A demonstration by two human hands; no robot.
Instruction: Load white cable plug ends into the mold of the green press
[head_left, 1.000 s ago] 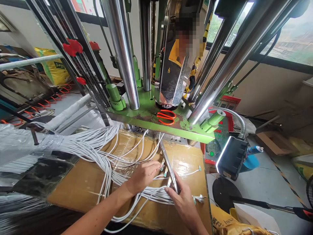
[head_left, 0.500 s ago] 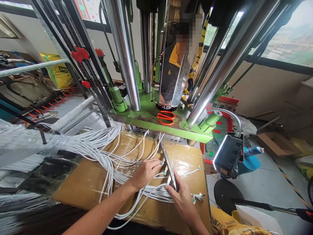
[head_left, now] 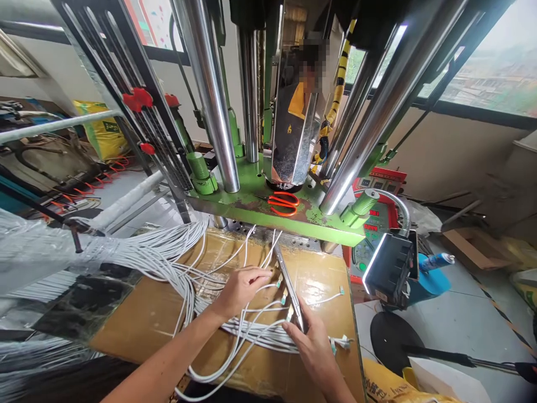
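Observation:
My right hand [head_left: 314, 342] grips the near end of a long, narrow metal bar [head_left: 289, 282], its thumb on the left side. The bar slants away towards the press. Small teal-ended connectors [head_left: 278, 284] on white cables [head_left: 251, 319] sit along its left edge. My left hand [head_left: 242, 290] is beside the bar's far half, thumb and fingers pressed together. Whether a small part is between those fingertips cannot be made out. White cables pass beneath both hands over a tape-covered cardboard sheet [head_left: 138, 319].
A green press plate [head_left: 247, 204] with steel columns [head_left: 218, 95] stands behind the cardboard. Orange-handled scissors [head_left: 283, 202] lie on it. A lit lamp [head_left: 388, 268] and red control panel [head_left: 375, 215] are to the right. Bundled cables [head_left: 168, 240] come from the left.
My left hand has moved slightly left and up, away from the connector it was touching at the bar. My right hand keeps its grip on the bar.

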